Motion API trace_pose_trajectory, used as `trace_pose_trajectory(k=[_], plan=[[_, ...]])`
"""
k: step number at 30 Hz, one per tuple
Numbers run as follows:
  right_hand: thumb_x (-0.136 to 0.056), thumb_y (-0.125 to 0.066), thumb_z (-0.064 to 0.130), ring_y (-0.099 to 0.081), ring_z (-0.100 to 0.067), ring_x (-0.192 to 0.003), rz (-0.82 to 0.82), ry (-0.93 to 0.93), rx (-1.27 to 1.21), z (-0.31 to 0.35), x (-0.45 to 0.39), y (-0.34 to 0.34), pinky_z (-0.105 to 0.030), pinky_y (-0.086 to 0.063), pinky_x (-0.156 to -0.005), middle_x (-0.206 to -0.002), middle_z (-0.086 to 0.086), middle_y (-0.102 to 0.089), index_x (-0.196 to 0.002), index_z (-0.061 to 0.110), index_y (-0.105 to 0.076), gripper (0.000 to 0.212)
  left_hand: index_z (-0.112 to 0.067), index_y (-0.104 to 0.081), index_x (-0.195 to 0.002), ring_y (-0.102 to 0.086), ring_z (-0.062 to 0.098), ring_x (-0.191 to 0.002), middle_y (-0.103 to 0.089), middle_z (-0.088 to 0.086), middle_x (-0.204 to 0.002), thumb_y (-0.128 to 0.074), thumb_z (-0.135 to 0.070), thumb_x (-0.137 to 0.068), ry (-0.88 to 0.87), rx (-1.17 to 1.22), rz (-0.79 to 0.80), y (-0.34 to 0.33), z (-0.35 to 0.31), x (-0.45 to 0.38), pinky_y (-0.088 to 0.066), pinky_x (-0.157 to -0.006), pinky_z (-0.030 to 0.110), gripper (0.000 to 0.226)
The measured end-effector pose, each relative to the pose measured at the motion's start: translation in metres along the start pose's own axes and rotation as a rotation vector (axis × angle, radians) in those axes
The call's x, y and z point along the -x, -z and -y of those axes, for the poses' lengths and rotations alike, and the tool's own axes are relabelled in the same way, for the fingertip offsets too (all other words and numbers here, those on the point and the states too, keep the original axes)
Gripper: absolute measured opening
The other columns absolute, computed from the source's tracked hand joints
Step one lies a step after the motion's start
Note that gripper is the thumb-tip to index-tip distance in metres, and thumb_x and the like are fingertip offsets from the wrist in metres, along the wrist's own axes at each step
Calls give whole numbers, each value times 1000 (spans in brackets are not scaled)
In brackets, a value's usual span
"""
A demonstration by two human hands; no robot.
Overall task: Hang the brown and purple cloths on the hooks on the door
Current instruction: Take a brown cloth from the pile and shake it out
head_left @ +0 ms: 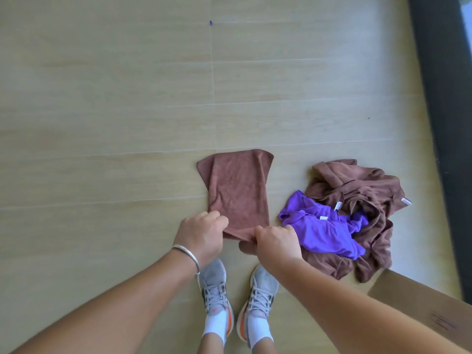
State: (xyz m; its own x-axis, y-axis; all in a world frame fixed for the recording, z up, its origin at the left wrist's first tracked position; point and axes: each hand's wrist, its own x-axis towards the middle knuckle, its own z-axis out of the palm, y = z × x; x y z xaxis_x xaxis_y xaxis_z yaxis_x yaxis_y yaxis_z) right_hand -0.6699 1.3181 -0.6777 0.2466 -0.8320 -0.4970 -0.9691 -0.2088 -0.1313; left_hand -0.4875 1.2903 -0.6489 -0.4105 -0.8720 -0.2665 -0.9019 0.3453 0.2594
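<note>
From the head view, looking almost straight down, the person stands over a pale wood-look floor (pixel 107 103) with both arms stretched forward. The left hand (pixel 201 233) and the right hand (pixel 277 240) each pinch the near edge of 1 brown cloth (pixel 238 190), fingers curled over the hem at its 2 near corners, so the cloth is spread between them; its far part lies flat on the floor, likely because it is being lifted by an edge so it opens out for hanging. A silver bangle (pixel 186 256) sits on the left wrist. Just to the right lies a heap of cloths: a purple cloth (pixel 324 233) crumpled on top of more brown cloth (pixel 357 185), with small white labels showing; they are touching each other but apart from the held cloth. These seem to be waiting their turn. The person's 2 grey shoes (pixel 214 290) stand just behind the hands. A cardboard box (pixel 421 302) juts in at lower right, and a dark strip (pixel 439 98) runs along the right edge; whether it belongs to the door I cannot tell, and no hooks are visible. By my judgement the task is only beginning, with nothing hung yet.
</note>
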Motion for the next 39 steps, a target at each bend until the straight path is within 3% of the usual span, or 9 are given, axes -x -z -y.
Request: trace_pose_trajectory(k=[3, 6, 8, 11, 18, 21, 27, 33, 39], plan=[[-88, -45, 22, -58, -25, -93, 160, -130, 62, -9, 6, -17, -37, -28, -75, -97, 0, -69, -112, 30, -59, 29, -16, -60, -56, -56, 26, -48, -52, 0, -54, -60, -10, -53, 15, -32, -21, 3, 30, 16, -32, -37, 24, 7], [-84, -46, 16, -49, -24, -99, 259, -170, 213, -15, 8, -18, -38, -28, -79, -99, 3, -67, -106, 27, -63, 30, -18, -63, -62, -61, 25, -54, -56, -1, -58, -65, -5, -61, 92, -109, 119, -1, 62, 33, -36, -42, 26, 13], [-84, -49, 18, -48, -24, -101, 299, -194, 289, -26, 5, -9, -39, -29, -82, -101, 3, -67, -102, 26, -65, 26, -25, -66, -84, -65, 24, -75, -65, -3, -79, -56, -11, -78, 220, -175, 260, 0, 86, 37, -36, -54, 27, 17], [-85, -49, 19, -53, -23, -101, 197, -174, 326, -43, -15, 29, -39, -31, -90, -97, 3, -68, -98, 25, -67, 23, -30, -61, -100, -65, 21, -91, -67, -7, -97, -43, -19, -88, 325, -253, 338, 17, 121, 22, -36, -62, 28, 24], [-86, -45, 14, -53, -21, -110, -156, -231, 272, -58, -90, 210, -38, -26, -105, -96, 1, -68, -87, 28, -62, 22, -22, -59, -95, -65, 29, -86, -68, 4, -93, -47, -16, -85, 336, -214, 46, 158, 158, -60, -40, -62, 30, 17], [-83, -43, 10, -52, -19, -108, -311, -245, 274, -56, -100, 295, -36, -29, -102, -92, 3, -67, -76, 28, -53, 22, -20, -59, -96, -64, 33, -82, -68, 10, -91, -46, -10, -85, 346, -211, -136, 239, 166, -84, -41, -63, 32, 20], [-83, -48, 13, -56, -25, -102, -676, -193, 187, -51, -92, 396, -36, -33, -90, -90, -2, -69, -82, 21, -70, 23, -22, -66, -104, -64, 38, -81, -69, 17, -90, -46, -22, -96, 310, -190, -433, 352, 180, -91, -42, -63, 33, 21], [-91, -54, 24, -59, -28, -96, -819, -40, 74, -55, -86, 383, -37, -37, -90, -87, -2, -70, -84, 17, -73, 21, -21, -72, -97, -63, 37, -74, -70, 11, -81, -56, -30, -95, 227, -123, -580, 344, 194, -58, -46, -59, 37, 18], [-88, -68, 26, -64, -29, -101, -563, 91, -54, -69, -66, 260, -38, -44, -90, -88, -6, -73, -85, 13, -76, 15, -24, -73, -79, -62, 20, -75, -68, -11, -84, -73, -26, -84, 217, 141, -476, 222, 192, -2, -42, -56, 30, 5]])
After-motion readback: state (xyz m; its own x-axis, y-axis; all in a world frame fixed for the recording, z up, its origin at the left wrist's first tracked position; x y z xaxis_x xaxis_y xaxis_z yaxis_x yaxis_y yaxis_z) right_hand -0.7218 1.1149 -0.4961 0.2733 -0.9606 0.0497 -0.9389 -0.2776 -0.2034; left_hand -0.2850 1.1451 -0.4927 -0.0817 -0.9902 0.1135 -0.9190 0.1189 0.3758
